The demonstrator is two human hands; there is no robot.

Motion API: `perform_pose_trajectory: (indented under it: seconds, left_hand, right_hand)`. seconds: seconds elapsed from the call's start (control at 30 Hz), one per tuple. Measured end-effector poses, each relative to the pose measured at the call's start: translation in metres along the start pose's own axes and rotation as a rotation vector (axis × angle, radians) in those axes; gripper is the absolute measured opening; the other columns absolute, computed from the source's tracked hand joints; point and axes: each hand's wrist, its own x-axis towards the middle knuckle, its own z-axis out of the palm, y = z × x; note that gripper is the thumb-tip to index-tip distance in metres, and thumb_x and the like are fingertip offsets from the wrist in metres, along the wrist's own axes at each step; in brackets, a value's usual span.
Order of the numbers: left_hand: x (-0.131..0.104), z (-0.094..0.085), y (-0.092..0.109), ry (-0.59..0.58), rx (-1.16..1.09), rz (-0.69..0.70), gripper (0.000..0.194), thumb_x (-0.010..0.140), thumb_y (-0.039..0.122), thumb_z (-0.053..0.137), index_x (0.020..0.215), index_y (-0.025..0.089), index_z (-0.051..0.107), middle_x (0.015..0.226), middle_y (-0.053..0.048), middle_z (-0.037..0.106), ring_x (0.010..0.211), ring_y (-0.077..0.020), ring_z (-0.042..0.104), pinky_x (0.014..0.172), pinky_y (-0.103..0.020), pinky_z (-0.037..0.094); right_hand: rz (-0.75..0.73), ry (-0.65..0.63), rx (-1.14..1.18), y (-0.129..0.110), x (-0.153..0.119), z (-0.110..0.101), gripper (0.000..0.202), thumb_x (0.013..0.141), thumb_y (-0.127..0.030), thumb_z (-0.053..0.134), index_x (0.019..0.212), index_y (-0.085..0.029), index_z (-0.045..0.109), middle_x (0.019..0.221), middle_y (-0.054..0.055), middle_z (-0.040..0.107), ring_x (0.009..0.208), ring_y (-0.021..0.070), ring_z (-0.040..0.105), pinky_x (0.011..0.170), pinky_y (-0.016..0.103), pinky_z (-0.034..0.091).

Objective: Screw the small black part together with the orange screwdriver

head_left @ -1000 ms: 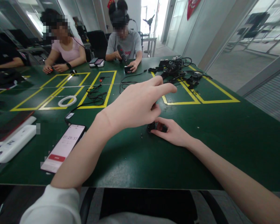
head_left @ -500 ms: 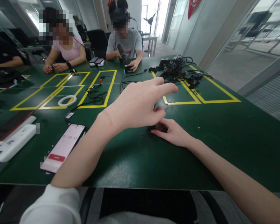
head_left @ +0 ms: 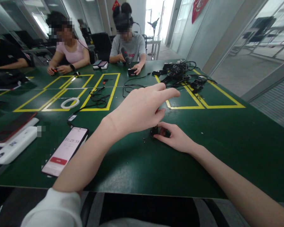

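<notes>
A small black round object (head_left: pixel 153 131) sits on the green table, and the fingers of my right hand (head_left: pixel 177 137) are closed on its right side. Over it hangs my left hand (head_left: pixel 144 105), with index finger stretched out and thumb curled down toward the object. The left fingertips are partly hidden, and what they hold, if anything, cannot be made out. Just left of the black object lie several tiny dark pieces (head_left: pixel 144 140), like screws.
A phone (head_left: pixel 65 151) with a timer lies at the left, beside a white power bank (head_left: pixel 15 145). Black cables (head_left: pixel 180 72) are piled at the back right. A white ring (head_left: pixel 70 102) lies near yellow tape. Across the table sit several people, one holding a tool.
The whole view has shifted slightly, so everything appears a little lower. My left thumb has moved slightly left, and more of the black object shows.
</notes>
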Motion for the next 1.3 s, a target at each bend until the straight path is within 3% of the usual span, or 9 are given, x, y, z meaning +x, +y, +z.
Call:
perform_pose_trajectory:
  seconds: [0.13,0.27,0.5,0.6,0.77,1.0,1.13,1.3]
  left_hand:
    - [0.002,0.002,0.0,0.0,0.005,0.016,0.046,0.089,0.014,0.053,0.133,0.021,0.064,0.12,-0.009,0.068,0.097,-0.0221,0.068,0.08,-0.032,0.055]
    - [0.003,0.003,0.0,0.0,-0.002,0.03,0.049,0.09,0.011,0.05,0.137,0.024,0.061,0.124,-0.009,0.065,0.092,-0.0193,0.067,0.077,-0.031,0.054]
    - [0.003,0.004,0.002,0.007,0.017,-0.003,0.041,0.089,0.014,0.053,0.127,0.021,0.064,0.12,-0.009,0.066,0.091,-0.0202,0.067,0.074,-0.031,0.053]
    - [0.004,0.005,0.003,-0.005,0.001,-0.006,0.044,0.091,0.011,0.048,0.131,0.023,0.062,0.12,-0.008,0.067,0.092,-0.02,0.068,0.076,-0.031,0.053]
    - [0.004,0.005,0.002,-0.002,-0.021,0.038,0.041,0.088,0.013,0.053,0.127,0.022,0.063,0.113,-0.008,0.068,0.097,-0.0226,0.067,0.079,-0.033,0.054]
    - [0.004,0.007,0.0,0.005,-0.018,0.027,0.045,0.091,0.011,0.048,0.131,0.024,0.062,0.119,-0.008,0.067,0.091,-0.0192,0.067,0.077,-0.031,0.054]
    - [0.004,0.006,-0.002,-0.017,-0.043,0.072,0.043,0.09,0.013,0.052,0.13,0.022,0.063,0.117,-0.008,0.067,0.096,-0.0207,0.067,0.076,-0.029,0.053]
    - [0.004,0.007,-0.003,-0.006,-0.034,0.046,0.051,0.092,0.01,0.048,0.14,0.023,0.058,0.129,-0.011,0.062,0.09,-0.0185,0.067,0.079,-0.031,0.054]
  right_hand:
    - [0.001,-0.002,0.014,-0.001,0.0,0.0,0.022,0.093,-0.039,0.067,0.103,-0.02,0.068,0.077,0.003,0.071,0.066,0.0198,0.065,0.065,0.033,0.054]
    - [0.015,0.043,0.082,-0.002,0.0,-0.002,0.027,0.093,-0.04,0.066,0.113,-0.021,0.067,0.092,0.006,0.076,0.067,0.0195,0.066,0.065,0.034,0.057]
    - [-0.01,0.322,0.151,-0.022,-0.003,-0.022,0.033,0.094,-0.036,0.066,0.125,-0.023,0.066,0.114,0.01,0.078,0.076,0.0217,0.07,0.077,0.039,0.061]
    - [-0.04,0.367,0.125,-0.032,-0.008,-0.033,0.029,0.096,-0.037,0.064,0.122,-0.025,0.068,0.109,0.009,0.078,0.075,0.0221,0.069,0.078,0.041,0.061]
    - [-0.106,0.291,0.009,-0.03,-0.01,-0.035,0.022,0.096,-0.033,0.063,0.115,-0.024,0.07,0.095,0.007,0.076,0.078,0.0234,0.07,0.075,0.038,0.06]
    - [-0.153,0.007,-0.056,0.003,0.004,-0.015,0.017,0.093,-0.036,0.068,0.103,-0.022,0.069,0.088,0.005,0.076,0.075,0.0223,0.071,0.073,0.036,0.06]
    - [-0.293,0.041,-0.196,0.017,0.007,-0.005,0.017,0.097,-0.037,0.062,0.099,-0.021,0.068,0.084,0.008,0.077,0.075,0.0249,0.072,0.069,0.037,0.057]
    - [-0.38,0.05,-0.314,0.021,0.003,-0.001,0.021,0.099,-0.037,0.061,0.109,-0.019,0.068,0.096,0.014,0.08,0.085,0.0292,0.076,0.075,0.04,0.057]
